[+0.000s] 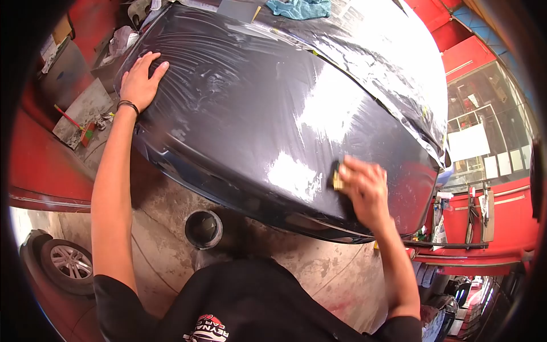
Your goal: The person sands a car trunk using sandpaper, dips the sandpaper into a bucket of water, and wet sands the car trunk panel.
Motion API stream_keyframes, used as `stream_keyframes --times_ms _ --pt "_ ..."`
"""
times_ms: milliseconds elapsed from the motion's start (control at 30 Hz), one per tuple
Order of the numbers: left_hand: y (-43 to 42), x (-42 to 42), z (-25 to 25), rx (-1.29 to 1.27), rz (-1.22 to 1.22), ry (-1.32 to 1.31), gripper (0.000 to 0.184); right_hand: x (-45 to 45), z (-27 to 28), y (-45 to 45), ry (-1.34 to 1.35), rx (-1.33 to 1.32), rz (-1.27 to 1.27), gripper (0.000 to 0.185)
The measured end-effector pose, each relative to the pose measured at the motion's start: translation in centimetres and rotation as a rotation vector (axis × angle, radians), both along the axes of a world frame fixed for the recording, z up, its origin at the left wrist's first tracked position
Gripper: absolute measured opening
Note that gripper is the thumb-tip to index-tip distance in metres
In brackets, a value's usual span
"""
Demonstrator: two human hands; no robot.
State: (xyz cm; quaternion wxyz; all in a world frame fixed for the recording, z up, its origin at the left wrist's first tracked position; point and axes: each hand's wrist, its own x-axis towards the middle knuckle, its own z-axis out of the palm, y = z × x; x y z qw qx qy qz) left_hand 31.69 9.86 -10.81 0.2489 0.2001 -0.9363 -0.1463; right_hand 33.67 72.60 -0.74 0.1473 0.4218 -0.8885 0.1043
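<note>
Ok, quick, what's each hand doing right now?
Left hand: open, resting on the dark car panel, holding nothing.
Right hand: closed on a yellowish pad, held at the panel's surface.

A dark, near-black panel (245,108) spans the frame from upper left to right of centre, its long curved edge towards the bottom; its smooth surface carries pale streaks fanned across the upper left and bright white glare around the centre. Right of centre, a small pad (338,180), yellowish with a dark side, lies against the panel, blurred and partly hidden.
</note>
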Motion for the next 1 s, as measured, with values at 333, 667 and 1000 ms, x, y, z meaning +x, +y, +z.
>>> stream_keyframes --times_ms 333,667,1000 --pt "-1.4 0.3 -1.2 -0.053 -0.046 -0.029 0.071 -15.6 0.2 -10.3 0.079 -0.182 -0.1 0.029" --pt "-0.4 -0.6 -1.2 -0.065 0.03 -0.007 0.073 2.3 1.6 -5.3 -0.175 0.052 0.165 0.037" --pt "-0.2 0.4 -1.1 -0.044 -0.017 0.041 0.068 -1.3 0.5 -12.9 -0.219 0.005 0.403 0.037"
